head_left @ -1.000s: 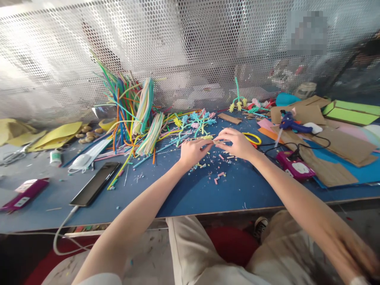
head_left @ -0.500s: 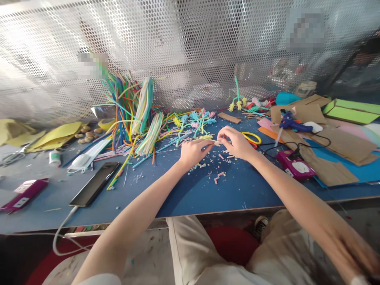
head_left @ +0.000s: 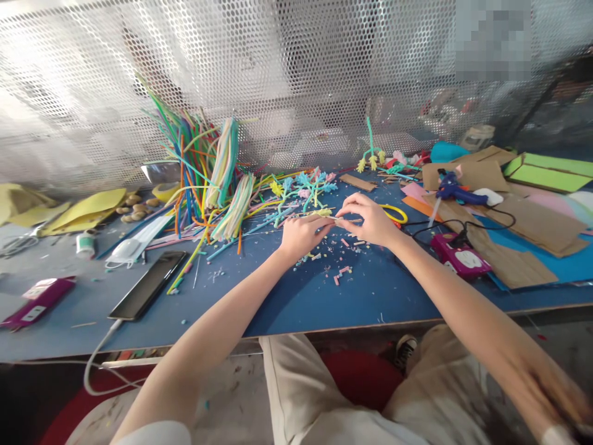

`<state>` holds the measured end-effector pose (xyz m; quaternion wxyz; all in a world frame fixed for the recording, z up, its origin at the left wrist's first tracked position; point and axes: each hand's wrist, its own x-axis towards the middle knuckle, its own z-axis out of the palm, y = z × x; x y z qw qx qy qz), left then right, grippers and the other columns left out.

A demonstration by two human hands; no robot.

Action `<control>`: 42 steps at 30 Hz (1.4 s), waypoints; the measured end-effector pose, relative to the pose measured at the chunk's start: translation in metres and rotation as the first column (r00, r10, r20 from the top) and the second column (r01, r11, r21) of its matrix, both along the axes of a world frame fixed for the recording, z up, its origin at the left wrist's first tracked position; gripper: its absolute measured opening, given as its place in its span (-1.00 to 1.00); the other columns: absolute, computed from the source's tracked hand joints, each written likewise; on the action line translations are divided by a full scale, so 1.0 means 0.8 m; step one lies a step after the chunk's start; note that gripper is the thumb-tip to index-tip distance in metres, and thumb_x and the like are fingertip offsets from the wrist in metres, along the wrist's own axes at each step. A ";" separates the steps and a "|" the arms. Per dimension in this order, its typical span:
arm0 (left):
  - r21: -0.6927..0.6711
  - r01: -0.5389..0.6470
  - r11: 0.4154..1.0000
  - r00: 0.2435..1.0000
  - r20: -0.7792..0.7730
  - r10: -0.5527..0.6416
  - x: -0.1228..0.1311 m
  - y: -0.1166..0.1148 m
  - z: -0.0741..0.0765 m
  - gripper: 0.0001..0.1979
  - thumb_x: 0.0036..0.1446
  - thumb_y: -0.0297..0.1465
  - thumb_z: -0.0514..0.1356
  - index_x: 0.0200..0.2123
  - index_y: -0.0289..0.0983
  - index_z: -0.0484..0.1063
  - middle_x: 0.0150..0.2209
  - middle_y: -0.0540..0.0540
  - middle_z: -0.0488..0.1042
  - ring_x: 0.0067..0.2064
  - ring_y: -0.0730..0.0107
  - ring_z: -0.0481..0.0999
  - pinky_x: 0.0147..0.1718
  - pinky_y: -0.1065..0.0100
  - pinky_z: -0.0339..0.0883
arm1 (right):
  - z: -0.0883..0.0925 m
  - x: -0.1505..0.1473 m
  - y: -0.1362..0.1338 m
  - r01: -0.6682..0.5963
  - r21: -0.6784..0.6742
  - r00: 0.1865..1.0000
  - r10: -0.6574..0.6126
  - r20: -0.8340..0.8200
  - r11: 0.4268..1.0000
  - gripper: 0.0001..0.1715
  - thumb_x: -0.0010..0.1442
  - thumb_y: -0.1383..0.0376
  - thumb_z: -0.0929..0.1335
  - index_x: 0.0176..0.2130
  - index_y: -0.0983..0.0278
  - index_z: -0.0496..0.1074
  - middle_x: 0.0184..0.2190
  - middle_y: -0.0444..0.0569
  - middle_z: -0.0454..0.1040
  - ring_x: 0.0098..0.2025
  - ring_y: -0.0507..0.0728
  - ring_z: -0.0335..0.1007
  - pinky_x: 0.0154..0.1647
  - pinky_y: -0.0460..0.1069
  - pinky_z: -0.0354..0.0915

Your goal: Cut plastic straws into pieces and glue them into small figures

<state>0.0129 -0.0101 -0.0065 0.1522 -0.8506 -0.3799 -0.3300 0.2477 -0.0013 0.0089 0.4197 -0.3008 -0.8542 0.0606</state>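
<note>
My left hand (head_left: 301,235) and my right hand (head_left: 370,220) meet over the blue tabletop (head_left: 296,303), both with fingers pinched. Between them they hold a thin yellow pipe cleaner piece (head_left: 330,216) with a fuzzy yellow tip at its left end. Small cut bits of pipe cleaner (head_left: 340,272) lie scattered on the table just below the hands. Finished pipe cleaner flowers (head_left: 308,184) in blue, pink and yellow lie just beyond the hands.
A heap of coloured pipe cleaners (head_left: 208,173) stands at back left. A phone (head_left: 148,285) on a cable, a face mask (head_left: 132,246) and a purple box (head_left: 34,301) lie left. A blue glue gun (head_left: 456,193), cardboard (head_left: 523,228) and yellow-handled scissors (head_left: 393,213) lie right. Perforated metal screen (head_left: 296,74) behind.
Both hands stay in place on the pipe cleaner piece; the right fingers shift slightly along it. The view has tipped a little.
</note>
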 end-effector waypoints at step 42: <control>-0.015 -0.047 0.999 0.995 0.084 0.048 -0.006 0.005 -0.002 -0.76 0.37 -0.18 0.18 -0.10 -0.05 0.65 -0.18 0.00 0.68 -0.28 0.44 0.64 -0.43 0.42 0.28 | 0.002 0.008 -0.002 0.042 -0.174 0.970 -0.082 -0.230 0.984 -0.71 0.29 0.08 0.43 -0.15 0.14 0.30 -0.26 -0.06 0.64 -0.14 0.23 0.62 -0.09 0.15 0.45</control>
